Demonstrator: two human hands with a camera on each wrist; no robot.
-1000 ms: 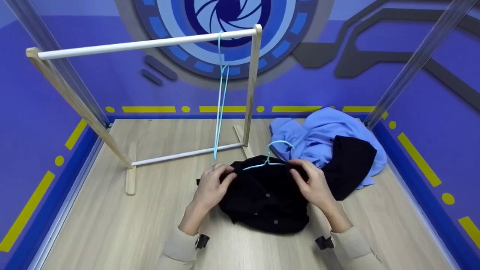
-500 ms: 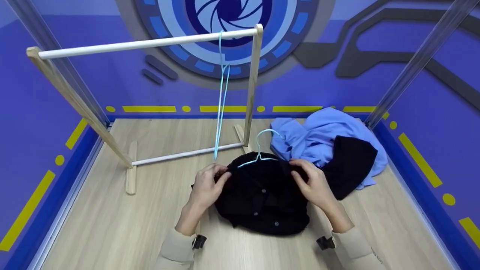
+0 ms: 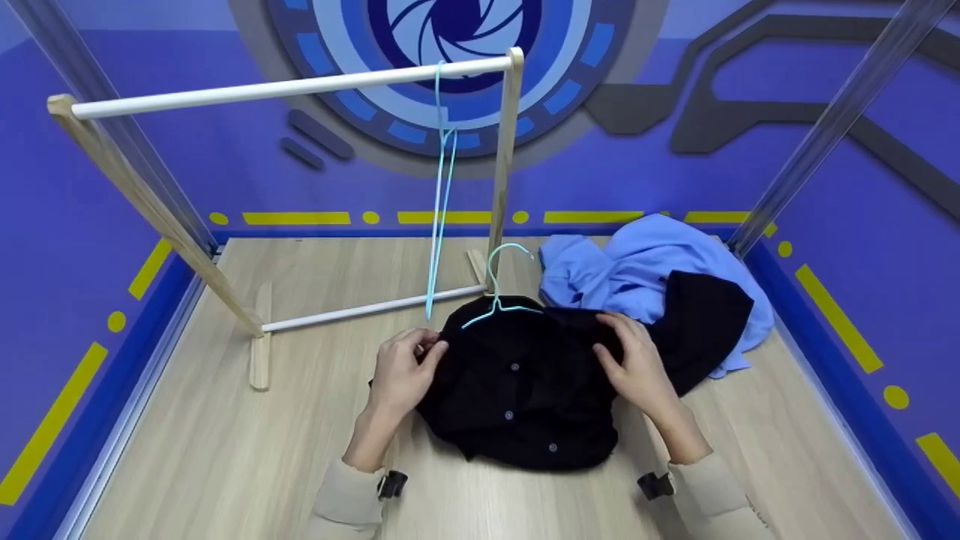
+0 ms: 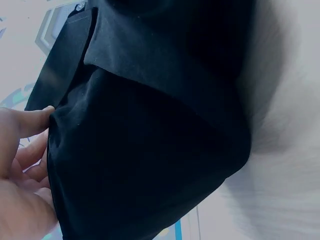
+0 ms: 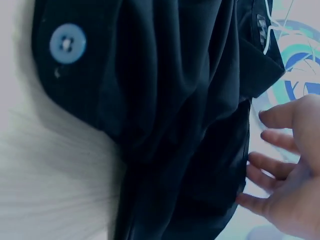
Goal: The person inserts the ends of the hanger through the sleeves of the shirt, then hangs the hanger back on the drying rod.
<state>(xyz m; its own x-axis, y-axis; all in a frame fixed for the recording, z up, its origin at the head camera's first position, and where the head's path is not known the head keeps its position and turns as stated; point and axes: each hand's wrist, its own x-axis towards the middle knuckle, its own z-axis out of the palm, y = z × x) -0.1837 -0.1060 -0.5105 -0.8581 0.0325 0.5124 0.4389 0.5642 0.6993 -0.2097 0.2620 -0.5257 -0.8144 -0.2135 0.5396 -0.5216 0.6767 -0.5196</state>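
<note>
A black buttoned shirt (image 3: 517, 397) lies bunched on the table, with a light-blue wire hanger (image 3: 498, 300) inside its neck and the hook standing out at the top. My left hand (image 3: 405, 371) pinches the shirt's left shoulder edge between thumb and fingers; the left wrist view shows the thumb on the black cloth (image 4: 140, 150). At the opposite shoulder is my right hand (image 3: 637, 367), its fingers loosely bent and spread. In the right wrist view the right fingertips (image 5: 255, 159) are right at the cloth's edge, not gripping it.
Behind to the left stands a clothes rack (image 3: 292, 90) with wooden posts and white bars. Another light-blue hanger (image 3: 442, 187) hangs from its top bar. A blue garment (image 3: 667, 240) lies crumpled at the back right, with a black piece of cloth (image 3: 701, 330) over it.
The hanger and the shirt's collar have shifted left and away from me. My left hand has moved left with the shoulder edge; my right hand has loosened and drawn slightly right.
</note>
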